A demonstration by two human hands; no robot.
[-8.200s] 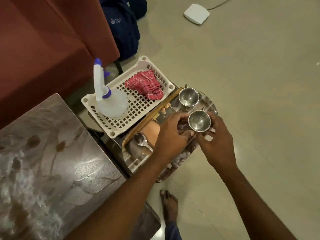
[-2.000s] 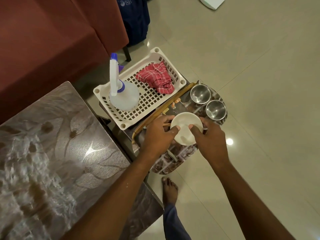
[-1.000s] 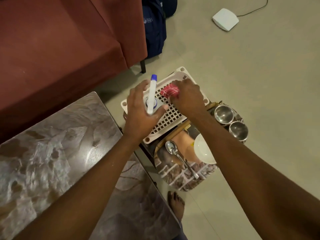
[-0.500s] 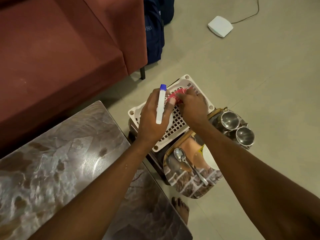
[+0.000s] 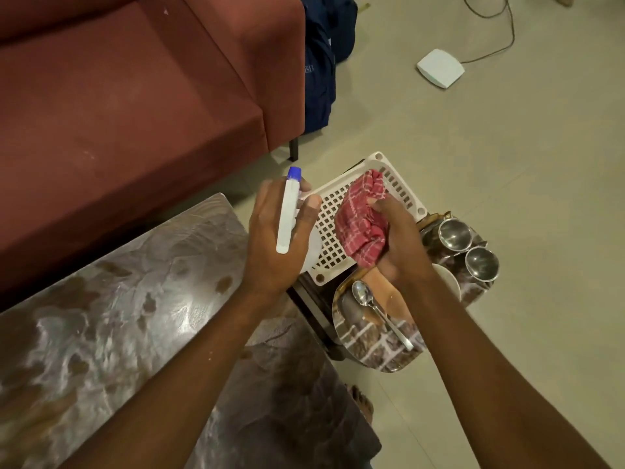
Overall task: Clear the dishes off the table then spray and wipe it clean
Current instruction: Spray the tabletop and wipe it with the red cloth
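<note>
My left hand (image 5: 277, 238) grips the white spray bottle (image 5: 288, 211), whose blue-tipped head sticks up over my knuckles, above the white perforated basket (image 5: 329, 231). My right hand (image 5: 397, 242) is closed on the bunched red checked cloth (image 5: 360, 221), lifted just over the basket. The glossy marble-patterned table (image 5: 111, 326) lies at lower left with no dishes on it. Beside the basket, a patterned tray (image 5: 372, 346) carries a spoon (image 5: 375, 311), two steel cups (image 5: 455, 235) (image 5: 482, 264) and a white bowl (image 5: 449, 280) partly hidden by my right wrist.
A maroon sofa (image 5: 135, 79) fills the upper left, close behind the table. A dark blue backpack (image 5: 321, 62) leans by the sofa's end. A white device (image 5: 439, 67) with a cable lies on the tiled floor at upper right. My bare foot (image 5: 363, 401) shows below the tray.
Earlier both hands set a steel cup and then the bowl on the tray. Since then they reached into the basket; now the bottle and the cloth are lifted out of it.
</note>
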